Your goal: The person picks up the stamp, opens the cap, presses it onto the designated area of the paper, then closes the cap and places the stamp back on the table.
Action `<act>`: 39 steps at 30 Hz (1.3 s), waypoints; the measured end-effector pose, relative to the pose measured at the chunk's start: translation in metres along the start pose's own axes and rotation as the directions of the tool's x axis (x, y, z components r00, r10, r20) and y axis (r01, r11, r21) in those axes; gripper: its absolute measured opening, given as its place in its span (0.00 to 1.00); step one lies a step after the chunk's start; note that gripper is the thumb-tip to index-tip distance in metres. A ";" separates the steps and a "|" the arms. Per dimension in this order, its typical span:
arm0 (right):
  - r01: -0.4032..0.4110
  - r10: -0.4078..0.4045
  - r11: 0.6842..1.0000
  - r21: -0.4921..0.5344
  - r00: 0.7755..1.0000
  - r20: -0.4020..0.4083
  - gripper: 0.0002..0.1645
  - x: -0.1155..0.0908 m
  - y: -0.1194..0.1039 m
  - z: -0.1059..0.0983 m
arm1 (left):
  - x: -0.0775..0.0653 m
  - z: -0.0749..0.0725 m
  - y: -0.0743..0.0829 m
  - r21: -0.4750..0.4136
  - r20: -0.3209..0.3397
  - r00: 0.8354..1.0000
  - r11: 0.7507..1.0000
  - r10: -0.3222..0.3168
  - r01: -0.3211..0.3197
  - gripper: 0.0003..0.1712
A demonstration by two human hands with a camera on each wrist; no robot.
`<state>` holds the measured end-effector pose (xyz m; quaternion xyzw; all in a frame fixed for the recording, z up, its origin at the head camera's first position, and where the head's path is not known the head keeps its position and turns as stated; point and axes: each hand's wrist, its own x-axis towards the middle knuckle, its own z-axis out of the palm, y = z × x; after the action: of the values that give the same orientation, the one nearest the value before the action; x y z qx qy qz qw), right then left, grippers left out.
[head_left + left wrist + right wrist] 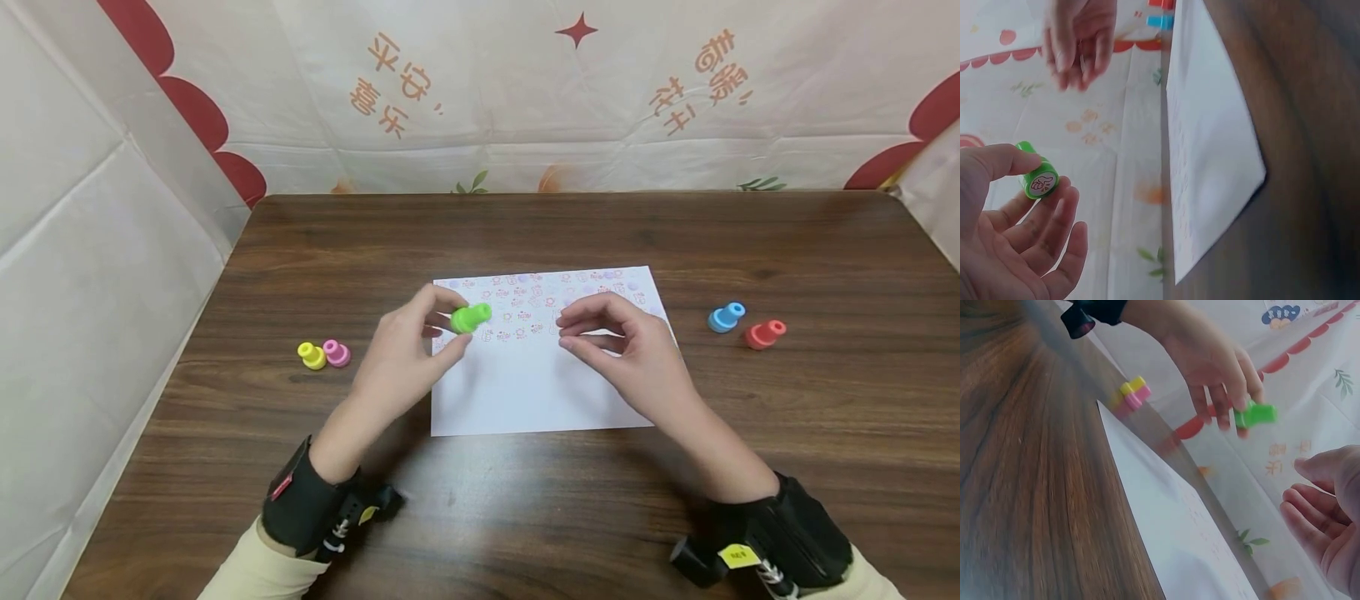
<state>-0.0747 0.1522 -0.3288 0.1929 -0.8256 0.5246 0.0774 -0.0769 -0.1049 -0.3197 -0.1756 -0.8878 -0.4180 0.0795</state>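
Observation:
My left hand (408,346) pinches a small green stamp (471,317) between thumb and fingers, above the paper's left part. The stamp's round face, with a red hand-shaped picture, shows in the left wrist view (1042,183). Across from it, my right hand (633,354) hovers over the right part of the paper, its fingers loosely bent and holding nothing. Beneath both hands lies a white sheet of paper (525,392). Rows of small red and purple stamp prints (536,292) cover its far half; the near half is plain.
Left of the paper, a yellow stamp (311,356) and a pink stamp (337,353) stand side by side. To the right are a blue stamp (726,317) and a red stamp (765,334). Behind the brown wooden table (337,233) hangs a pale printed cloth (495,92).

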 end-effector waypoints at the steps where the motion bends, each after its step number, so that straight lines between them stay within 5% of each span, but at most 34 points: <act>1: 0.002 -0.002 1.000 -0.012 1.000 -0.007 0.17 0.000 0.001 -0.002 | 0.000 -0.004 -0.002 -0.001 -0.009 1.000 1.000 -0.002 0.002 0.19; 10: -0.020 0.013 0.996 -0.089 0.997 -0.079 0.17 -0.004 0.006 -0.023 | -0.004 -0.037 -0.017 -0.069 -0.101 0.995 0.998 -0.011 0.004 0.19; 22: -0.073 0.058 0.991 -0.116 0.990 -0.128 0.18 -0.013 0.012 -0.050 | -0.013 -0.076 -0.039 0.036 -0.224 0.971 0.995 -0.088 0.098 0.19; 39: -0.155 0.123 0.982 -0.107 0.959 -0.254 0.19 -0.029 0.022 -0.084 | -0.026 -0.099 -0.079 0.134 -0.217 0.950 0.957 -0.226 0.258 0.20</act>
<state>-0.0628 0.2426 -0.3198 0.0625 -0.8526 0.4954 0.1542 -0.0835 -0.2337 -0.3200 -0.0154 -0.9209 -0.3672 0.1300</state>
